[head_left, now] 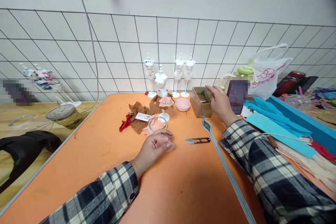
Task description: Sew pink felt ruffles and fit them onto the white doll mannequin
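Note:
My left hand (pixel 156 144) is low over the middle of the orange table, fingers curled towards the thumb. A small pale pink scrap of fabric (pixel 171 147) shows at its thumb, mostly hidden. My right hand (pixel 219 102) reaches to the small cardboard box (pixel 198 108), its fingers stretched over the right rim. What lies inside the box is hard to make out. Black thread snips (pixel 200 140) lie between my hands. Just beyond my left hand, a ring-shaped hoop (pixel 158 119) rests on peach fabric, beside brown cloth (pixel 138 126) and a red-and-white card (pixel 142 117).
White mini dress forms (pixel 161 78) stand along the tiled wall, near a pink bowl (pixel 183 104). A grey zipper strip (pixel 225 162) runs towards me. Right of it are a phone (pixel 237 94), a jug with a green lid (pixel 244 73), a plastic bag (pixel 268 77) and blue fabric (pixel 280 117).

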A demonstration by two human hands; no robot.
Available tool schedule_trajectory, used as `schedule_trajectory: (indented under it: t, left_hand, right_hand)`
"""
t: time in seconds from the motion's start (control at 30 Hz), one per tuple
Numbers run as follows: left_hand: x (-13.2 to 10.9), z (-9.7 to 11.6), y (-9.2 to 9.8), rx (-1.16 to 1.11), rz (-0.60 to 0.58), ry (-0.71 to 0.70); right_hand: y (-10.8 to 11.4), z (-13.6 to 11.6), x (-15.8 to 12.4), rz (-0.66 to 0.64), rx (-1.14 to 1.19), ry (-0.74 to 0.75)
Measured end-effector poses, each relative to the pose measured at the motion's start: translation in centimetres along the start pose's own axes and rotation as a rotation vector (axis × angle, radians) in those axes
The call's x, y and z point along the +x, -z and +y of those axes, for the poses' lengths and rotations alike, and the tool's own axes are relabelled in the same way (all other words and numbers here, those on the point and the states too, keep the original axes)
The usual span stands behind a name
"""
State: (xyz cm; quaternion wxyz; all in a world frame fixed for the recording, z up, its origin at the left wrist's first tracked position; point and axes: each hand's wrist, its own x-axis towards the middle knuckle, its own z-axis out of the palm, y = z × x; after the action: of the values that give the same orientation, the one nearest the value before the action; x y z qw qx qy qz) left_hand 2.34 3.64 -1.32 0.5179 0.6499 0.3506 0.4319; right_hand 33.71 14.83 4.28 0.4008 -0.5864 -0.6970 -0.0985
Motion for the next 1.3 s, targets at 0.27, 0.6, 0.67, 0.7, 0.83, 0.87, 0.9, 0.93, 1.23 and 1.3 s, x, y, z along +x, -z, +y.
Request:
schedule_trajectory:
  t: [0.27, 0.6, 0.67, 0.7, 0.83, 0.87, 0.9, 0.93, 1.23, 1.3]
  left_hand:
    - [-1.0, 0.4, -0.4, 0.404, -0.269, -0.26]
    - [-1.8, 2.1, -1.1, 0.813, -0.377, -0.452]
    - [-1.9, 2.2, -1.4, 0.829, -0.411, -0.452]
    - [-2.0, 2.2, -1.5, 0.839, -0.423, -0.45]
    - [-2.3, 2.2, -1.7, 0.865, -0.446, -0.426]
    - [-2.3, 2.2, -1.7, 0.865, -0.453, -0.421]
    - [-2.4, 2.2, -1.7, 0.861, -0.46, -0.419]
    - [-2.4, 2.1, -1.7, 0.855, -0.465, -0.42]
    - [-1.9, 1.6, -1.5, 0.816, -0.453, -0.375]
    - [-1.7, 1.7, -1.5, 0.815, -0.473, -0.386]
  right_hand:
    - [0.5, -3.3, -7.1, 0.159, 0.169, -0.018]
    - [0.9, -11.5, -12.7, -0.924, 1.437, -0.735]
    - [1.1, -12.1, -13.1, -0.921, 1.493, -0.822]
    - [1.1, -12.2, -13.2, -0.908, 1.494, -0.849]
    - [0.6, -11.7, -13.2, -0.838, 1.348, -0.82]
    - [0.4, -11.5, -13.1, -0.822, 1.304, -0.793]
    - [0.3, -11.3, -13.0, -0.812, 1.268, -0.764]
    - [0.3, -11.0, -12.8, -0.815, 1.239, -0.733]
    - [2.7, -6.1, -10.8, -0.734, 0.339, -0.239]
    - [3.1, -5.8, -10.8, -0.759, 0.206, -0.152]
